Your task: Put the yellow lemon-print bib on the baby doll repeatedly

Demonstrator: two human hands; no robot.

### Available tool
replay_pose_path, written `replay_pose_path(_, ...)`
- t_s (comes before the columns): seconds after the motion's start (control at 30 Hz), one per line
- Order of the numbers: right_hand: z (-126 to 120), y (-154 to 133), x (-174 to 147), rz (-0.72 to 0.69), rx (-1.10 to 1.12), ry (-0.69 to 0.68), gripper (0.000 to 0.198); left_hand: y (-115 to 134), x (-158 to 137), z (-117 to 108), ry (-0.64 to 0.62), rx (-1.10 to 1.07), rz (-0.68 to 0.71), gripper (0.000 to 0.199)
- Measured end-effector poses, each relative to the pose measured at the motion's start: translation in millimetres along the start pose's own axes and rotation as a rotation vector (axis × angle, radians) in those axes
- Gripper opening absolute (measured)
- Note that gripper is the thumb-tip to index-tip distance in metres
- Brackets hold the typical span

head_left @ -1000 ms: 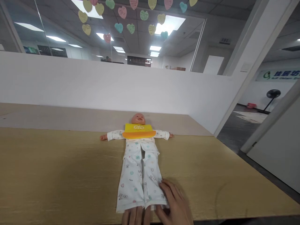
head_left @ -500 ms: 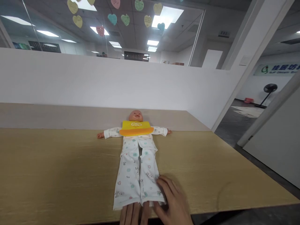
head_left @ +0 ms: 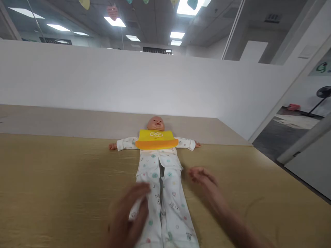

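A baby doll [head_left: 156, 123] lies on its back with its arms spread, its head away from me. It wears a yellow bib [head_left: 155, 135] with an orange lower pocket, a white patterned top [head_left: 148, 159] and matching long trousers [head_left: 172, 203]. Over the left trouser leg hovers my left hand [head_left: 129, 213], blurred, thumb and fingers apart and nothing in it. To the right of the top's hem is my right hand [head_left: 203, 176], its fingers loosely bent with no object visible in them; it appears apart from the cloth. The trouser cuffs run out of view at the bottom.
The doll lies on a tan table [head_left: 64, 179] with a greyish strip along the back. Behind stands a white wall [head_left: 111, 81] topped by glass. A doorway at the right shows a black fan [head_left: 323, 92] and a red container [head_left: 294, 107].
Both hands have left the trouser cuffs and moved up along the doll, the left over a leg, the right beside the top's hem. The view has shifted, putting the cuffs out of frame.
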State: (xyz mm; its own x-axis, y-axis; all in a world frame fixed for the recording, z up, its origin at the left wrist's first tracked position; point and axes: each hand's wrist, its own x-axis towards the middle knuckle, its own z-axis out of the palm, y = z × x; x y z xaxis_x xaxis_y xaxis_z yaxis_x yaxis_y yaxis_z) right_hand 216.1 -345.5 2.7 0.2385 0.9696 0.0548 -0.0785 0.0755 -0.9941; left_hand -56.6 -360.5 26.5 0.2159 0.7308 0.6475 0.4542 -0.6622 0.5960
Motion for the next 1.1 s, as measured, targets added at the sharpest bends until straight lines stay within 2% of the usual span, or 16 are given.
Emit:
replay_pose_path(0.07, 6.1, -11.8, 37.2, -0.001, 0.103, 0.043, 0.020, -28.9, 51.3, 7.0, 0.117, -0.039, -0.179, 0.018)
replay_pose_path(0.13, 13.6, -22.0, 75.2, -0.009, 0.154, 0.115, 0.019, -56.7, 94.2, 16.6, 0.204, -0.037, -0.372, 0.023)
replay_pose_path(0.2, 20.7, -27.2, 113.0, -0.014, 0.174, 0.187, 0.017, -83.3, 126.9, 26.3, 0.239, -0.011, -0.419, 0.024)
replay_pose_path(0.4, 40.4, -17.6, 210.7, 0.072, 0.179, 0.262, 0.007, -157.9, 195.4, 52.8, 0.271, -0.120, -0.563, 0.024)
replay_pose_path(0.5, 53.5, -12.2, 245.6, 0.257, 0.140, 0.221, 0.015, -186.1, 223.1, 67.3, 0.276, -0.361, -0.782, 0.028)
replay_pose_path(0.57, 61.7, -9.0, 264.9, 0.390, 0.126, 0.143, 0.023, -198.1, 237.0, 76.9, 0.219, -0.554, -0.977, 0.034)
replay_pose_path(0.63, 68.1, -5.1, 281.9, 0.480, 0.142, 0.056, 0.028, -205.5, 246.9, 85.4, 0.086, -0.748, -1.117, 0.039)
replay_pose_path(0.7, 72.5, 0.1, 296.6, 0.534, 0.179, -0.036, 0.030, -210.5, 253.5, 92.2, -0.041, -0.904, -1.144, 0.041)
replay_pose_path(0.8, 76.3, 10.7, 312.8, 0.565, 0.174, -0.120, 0.033, -216.7, 259.7, 99.2, -0.107, -1.009, -1.106, 0.045)
replay_pose_path(0.97, 78.6, 31.6, 320.5, 0.462, 0.202, -0.091, 0.031, -222.6, 261.1, 106.2, -0.136, -1.077, -1.118, 0.048)
replay_pose_path(1.1, 78.9, 42.4, 314.8, 0.236, 0.243, -0.027, 0.024, -217.5, 254.1, 109.3, -0.085, -1.059, -1.094, 0.043)
